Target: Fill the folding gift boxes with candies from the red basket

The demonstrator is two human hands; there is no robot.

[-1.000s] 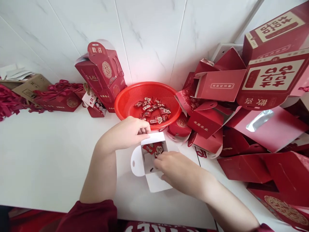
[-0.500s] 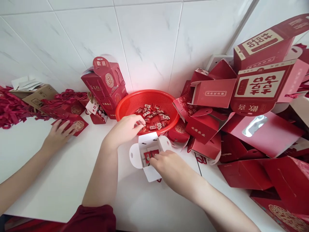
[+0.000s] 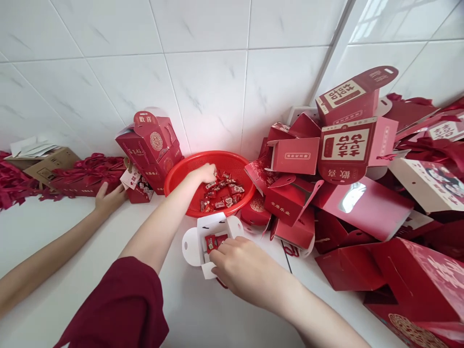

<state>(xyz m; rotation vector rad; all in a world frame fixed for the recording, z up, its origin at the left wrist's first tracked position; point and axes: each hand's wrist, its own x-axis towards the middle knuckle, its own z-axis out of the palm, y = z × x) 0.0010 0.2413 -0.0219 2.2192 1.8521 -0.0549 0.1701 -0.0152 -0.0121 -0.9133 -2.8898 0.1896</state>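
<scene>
My left hand reaches into a red plastic basket, fingers curled down at the wrapped candies in it. Whatever its fingertips hold is hidden. In front of the basket stands an open gift box, its white inside and spread flaps showing. A few red-wrapped candies lie inside that box. My right hand is closed over the box's near right edge, thumb low on the near side and fingers at the opening.
Another person's hand rests at the left beside ribboned red boxes. Finished-looking red boxes are stacked left of the basket. Many unfilled red boxes pile up on the right. A tiled wall closes off the back.
My left hand has moved from the basket's near rim deeper into it. My right hand has drawn back from the candies to the box's edge. The other person's hand has left a red box.
</scene>
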